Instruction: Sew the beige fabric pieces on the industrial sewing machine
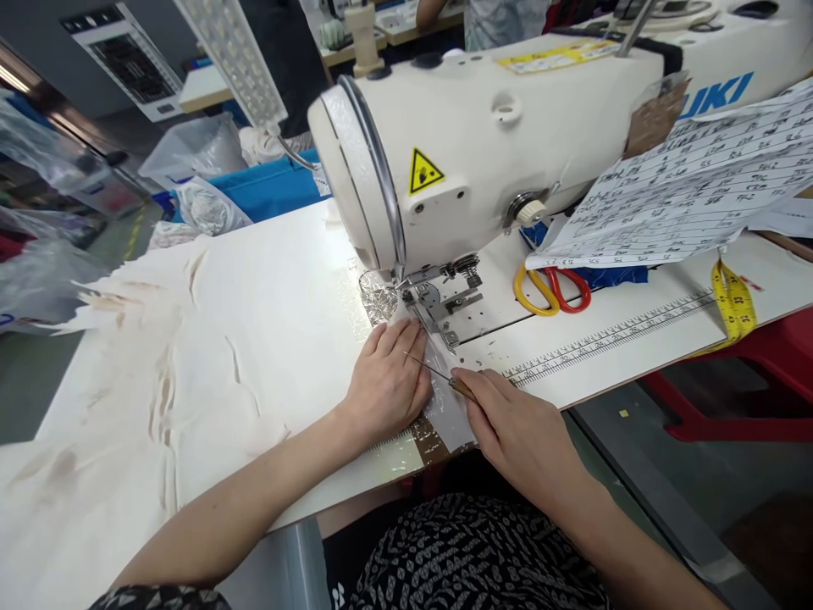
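Observation:
A strip of pale, thin fabric [446,413] runs from the presser foot of a white sewing machine [470,152] down to the table's front edge. My left hand [390,373] lies on it just in front of the foot, fingers together and pressing the fabric down. To its right, my right hand [517,424] is closed around the wooden handle of a thin pointed awl [461,388]. The awl's metal tip points left, over the fingers of my left hand. Part of the fabric is hidden under my left hand.
Pale fabric pieces [190,339] spread over the table's left side. Right of the needle area lie scissors [552,291] with yellow and red handles, a written sheet [686,186] and a yellow measuring tape [733,305]. A red stool [749,390] stands at the right, below the table.

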`<move>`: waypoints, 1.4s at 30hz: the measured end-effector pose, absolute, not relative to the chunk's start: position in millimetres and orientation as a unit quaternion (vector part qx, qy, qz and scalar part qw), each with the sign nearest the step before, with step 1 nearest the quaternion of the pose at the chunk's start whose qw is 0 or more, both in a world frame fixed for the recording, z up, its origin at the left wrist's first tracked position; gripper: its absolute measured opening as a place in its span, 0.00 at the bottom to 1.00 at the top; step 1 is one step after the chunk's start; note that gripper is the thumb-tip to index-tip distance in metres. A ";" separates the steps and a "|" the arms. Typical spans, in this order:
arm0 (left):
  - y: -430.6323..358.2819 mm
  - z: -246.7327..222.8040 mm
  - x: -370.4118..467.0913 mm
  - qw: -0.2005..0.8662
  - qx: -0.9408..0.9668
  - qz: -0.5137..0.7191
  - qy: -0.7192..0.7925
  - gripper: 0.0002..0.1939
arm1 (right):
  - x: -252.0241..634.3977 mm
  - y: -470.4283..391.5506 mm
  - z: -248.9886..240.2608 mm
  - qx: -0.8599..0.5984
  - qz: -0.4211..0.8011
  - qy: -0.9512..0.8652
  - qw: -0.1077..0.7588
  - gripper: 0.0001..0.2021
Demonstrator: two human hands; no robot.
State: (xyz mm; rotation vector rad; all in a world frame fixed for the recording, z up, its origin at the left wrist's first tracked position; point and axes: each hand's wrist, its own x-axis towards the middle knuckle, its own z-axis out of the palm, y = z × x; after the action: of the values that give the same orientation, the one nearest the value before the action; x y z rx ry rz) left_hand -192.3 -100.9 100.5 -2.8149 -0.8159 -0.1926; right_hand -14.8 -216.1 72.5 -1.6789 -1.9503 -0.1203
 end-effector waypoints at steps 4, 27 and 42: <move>-99.2 101.0 -193.1 0.101 -0.952 -0.056 -0.282 0.25 | -15.5 -212.5 72.8 -0.622 -0.032 -0.730 0.283 0.18; -68.4 100.9 -198.0 0.115 -0.933 -0.046 -0.337 0.23 | -25.5 -189.4 73.9 -0.625 0.150 -0.684 0.345 0.14; -90.7 95.9 -193.9 0.085 -0.952 -0.044 -0.292 0.24 | 1.9 -210.5 74.7 -0.657 0.159 -0.624 0.392 0.14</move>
State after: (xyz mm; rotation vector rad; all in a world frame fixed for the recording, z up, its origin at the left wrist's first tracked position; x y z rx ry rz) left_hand -193.9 -90.7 95.9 -2.8385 -0.8711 -0.1302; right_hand 1.9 -210.5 74.7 -1.6684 -1.5854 0.4029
